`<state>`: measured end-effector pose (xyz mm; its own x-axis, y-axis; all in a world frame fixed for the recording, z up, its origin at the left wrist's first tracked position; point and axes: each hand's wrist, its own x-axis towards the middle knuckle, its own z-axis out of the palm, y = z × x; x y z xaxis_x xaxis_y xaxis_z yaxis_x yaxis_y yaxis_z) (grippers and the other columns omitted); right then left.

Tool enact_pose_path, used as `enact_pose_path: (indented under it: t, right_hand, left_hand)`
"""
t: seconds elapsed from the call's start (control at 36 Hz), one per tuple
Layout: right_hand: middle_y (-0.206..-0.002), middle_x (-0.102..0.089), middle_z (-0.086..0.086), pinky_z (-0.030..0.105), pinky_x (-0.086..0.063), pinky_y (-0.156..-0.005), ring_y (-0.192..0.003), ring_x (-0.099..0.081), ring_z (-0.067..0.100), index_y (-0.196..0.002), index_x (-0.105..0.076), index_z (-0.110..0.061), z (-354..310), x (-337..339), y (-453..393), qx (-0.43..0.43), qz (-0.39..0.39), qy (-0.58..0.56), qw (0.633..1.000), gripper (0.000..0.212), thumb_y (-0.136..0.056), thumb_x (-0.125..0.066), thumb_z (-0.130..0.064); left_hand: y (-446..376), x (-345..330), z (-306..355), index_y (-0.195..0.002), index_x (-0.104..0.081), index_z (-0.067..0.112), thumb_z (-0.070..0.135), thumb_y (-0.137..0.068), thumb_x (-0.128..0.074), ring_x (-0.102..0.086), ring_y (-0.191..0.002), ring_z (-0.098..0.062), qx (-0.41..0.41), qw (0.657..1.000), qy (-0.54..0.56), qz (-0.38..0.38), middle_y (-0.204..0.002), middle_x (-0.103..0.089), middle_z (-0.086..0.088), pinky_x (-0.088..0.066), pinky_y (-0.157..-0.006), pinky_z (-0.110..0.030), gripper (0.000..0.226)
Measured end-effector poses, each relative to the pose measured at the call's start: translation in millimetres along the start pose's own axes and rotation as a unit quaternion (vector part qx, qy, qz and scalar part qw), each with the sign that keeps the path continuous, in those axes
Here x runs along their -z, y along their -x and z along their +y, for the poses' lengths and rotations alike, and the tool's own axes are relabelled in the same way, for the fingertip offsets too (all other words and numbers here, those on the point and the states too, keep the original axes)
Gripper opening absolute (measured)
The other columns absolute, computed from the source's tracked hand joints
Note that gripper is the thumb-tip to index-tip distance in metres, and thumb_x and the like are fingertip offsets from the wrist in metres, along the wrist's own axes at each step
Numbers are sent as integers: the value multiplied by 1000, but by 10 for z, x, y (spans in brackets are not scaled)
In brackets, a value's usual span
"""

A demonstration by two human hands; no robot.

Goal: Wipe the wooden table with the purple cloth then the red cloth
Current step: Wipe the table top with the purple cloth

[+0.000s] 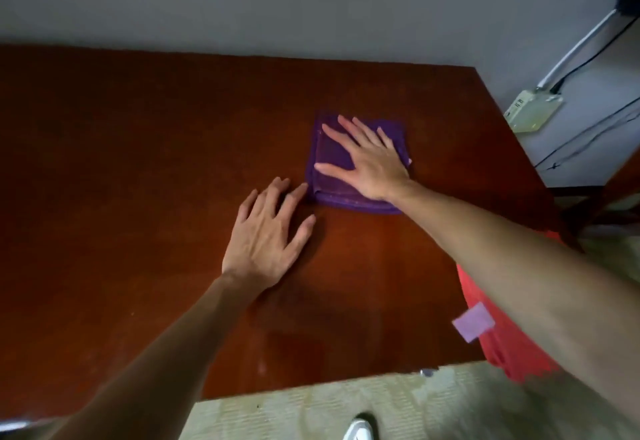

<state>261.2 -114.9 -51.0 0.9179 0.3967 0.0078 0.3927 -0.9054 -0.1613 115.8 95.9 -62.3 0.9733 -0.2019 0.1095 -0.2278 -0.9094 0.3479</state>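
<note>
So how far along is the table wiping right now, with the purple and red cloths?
Nothing shows as finished. In hand: the right hand presses flat on the folded purple cloth on the wooden table; the left hand rests on the wood beside it. Left: the red cloth, hanging at the table's right edge, unused.

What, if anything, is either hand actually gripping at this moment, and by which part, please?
Nothing is gripped. The right hand presses flat, fingers spread, on top of the folded purple cloth; the left hand rests flat on the wooden table.
</note>
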Motion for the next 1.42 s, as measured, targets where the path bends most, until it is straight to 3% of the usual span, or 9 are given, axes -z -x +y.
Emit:
enact_pose_path:
  t: [0.39, 0.72, 0.81, 0.94, 1.08, 1.25, 1.42]
  right_hand:
    - [-173, -11, -6, 52, -2, -127, -159, -6, 16, -162, -13, -46, 909, 260, -1813, 15, -22, -11, 1000, 107, -70, -8, -102]
    - [-174, -5, -7, 50, -2, -128, -160, -2, 16, -164, -9, -42, 963, 234, -1306, 18, -19, 7, 1000, 101, -78, -13, -95]
    - [-174, -6, -8, 50, -3, -128, -160, -2, 15, -164, -9, -43, 1032, 239, -842, 23, -19, 8, 1000, 103, -76, -10, -97]
    - [-174, -5, -8, 50, -3, -128, -160, -1, 15, -164, -8, -42, 1178, 262, 44, 32, -21, 14, 999, 102, -77, -7, -97]
    - [-174, -6, -10, 51, -4, -128, -160, -3, 14, -163, -9, -44, 1354, 231, 718, 41, -9, 27, 999, 100, -78, -6, -96]
    - [-173, -10, -10, 53, -7, -127, -160, -7, 15, -162, -13, -44, 1438, 215, 864, 47, 15, 17, 999, 97, -80, -11, -95]
    - [-173, -10, -12, 52, -9, -128, -159, -6, 11, -162, -16, -47, 1798, 260, 528, 80, 7, 15, 997, 87, -86, -26, -89]
  left_hand:
    - [-504, -28, 50, -156, -10, 46, 65, -101, -16, 9, -153, -6, -21, 997, -42, -54, -168, -8, 2, -3, -125, -41, 58]
    - [-509, 23, 54, -154, 0, 53, 69, -99, -12, 16, -151, -2, -20, 995, -54, -78, -168, 1, 6, 8, -124, -34, 58]
    - [-515, 33, 51, -154, -4, 53, 70, -98, -12, 9, -153, -4, -18, 997, -45, -66, -168, -5, 5, 6, -124, -32, 59]
    - [-465, 30, 132, -154, -25, 46, 64, -99, -18, -17, -153, -16, -1, 997, -54, -46, -164, -23, -1, -11, -124, -40, 58]
    - [-348, -45, 361, -146, -47, 31, 54, -100, -27, -44, -136, -28, 49, 997, -60, 2, -149, -44, -5, -32, -111, -48, 55]
    - [-487, -400, 1020, -143, -48, 21, 43, -101, -36, -47, -131, -26, 12, 999, -24, 32, -144, -48, -6, -31, -109, -42, 49]
    - [-963, -588, 1250, -149, -41, 18, 47, -102, -29, -38, -142, -25, 6, 999, -33, 15, -150, -44, -9, -25, -118, -43, 56]
